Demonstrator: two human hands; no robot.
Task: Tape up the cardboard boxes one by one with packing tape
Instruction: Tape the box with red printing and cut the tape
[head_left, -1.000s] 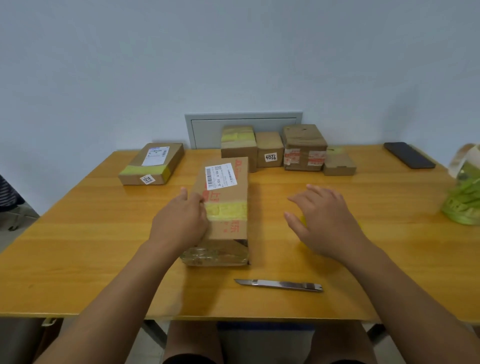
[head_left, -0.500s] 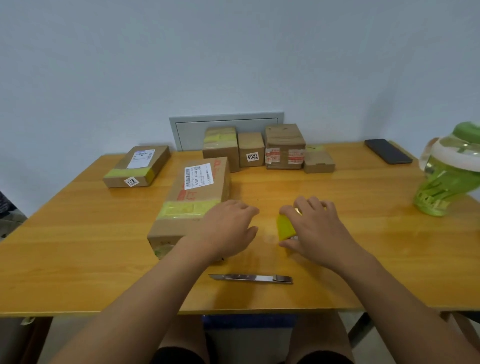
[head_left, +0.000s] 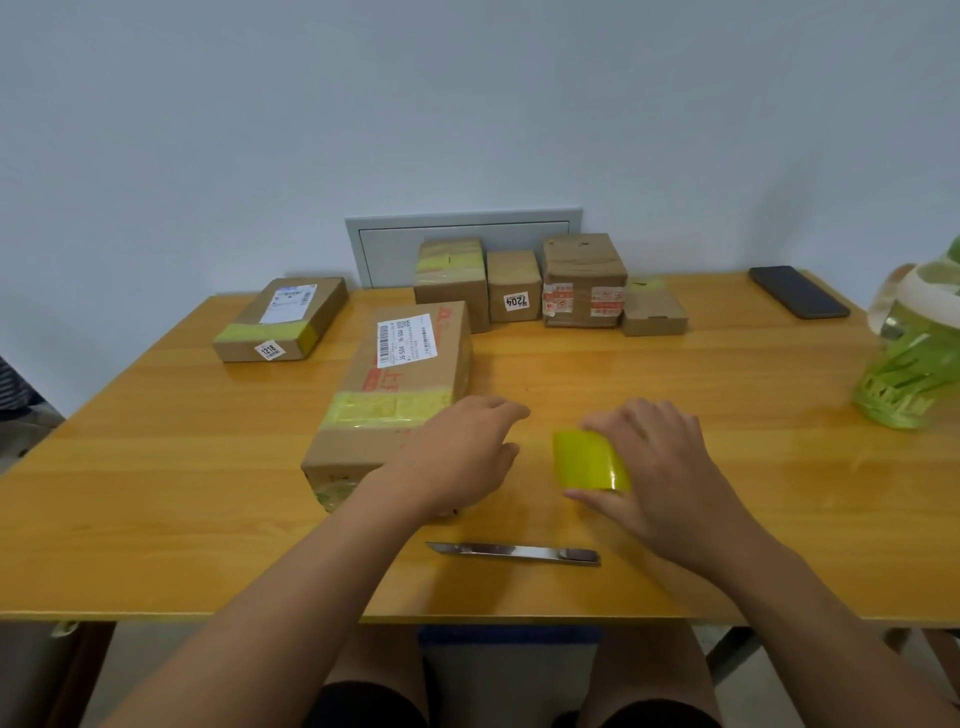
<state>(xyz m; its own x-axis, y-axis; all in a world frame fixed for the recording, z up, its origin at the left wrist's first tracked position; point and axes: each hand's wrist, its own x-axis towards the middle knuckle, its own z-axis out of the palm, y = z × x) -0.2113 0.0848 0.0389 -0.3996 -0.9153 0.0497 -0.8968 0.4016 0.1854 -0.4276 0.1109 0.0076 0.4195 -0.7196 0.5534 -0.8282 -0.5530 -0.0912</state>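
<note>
A long cardboard box (head_left: 400, 384) with a white label and a band of yellow tape lies left of the table's middle. My left hand (head_left: 460, 454) hovers by its near right corner, fingers apart, holding nothing. My right hand (head_left: 660, 467) grips a roll of yellow packing tape (head_left: 584, 460) just above the table, to the right of the box. A metal utility knife (head_left: 514, 552) lies near the front edge, between my arms.
Several small boxes (head_left: 582, 280) stand in a row at the back by the wall. A flat taped box (head_left: 283, 318) lies at the back left. A black phone (head_left: 797, 291) and a green water jug (head_left: 919, 348) are at the right. The wooden table (head_left: 156, 493) carries all of this.
My left hand has come off the long box, which now lies further left and turned. My right hand has closed on the tape roll and lifted it slightly.
</note>
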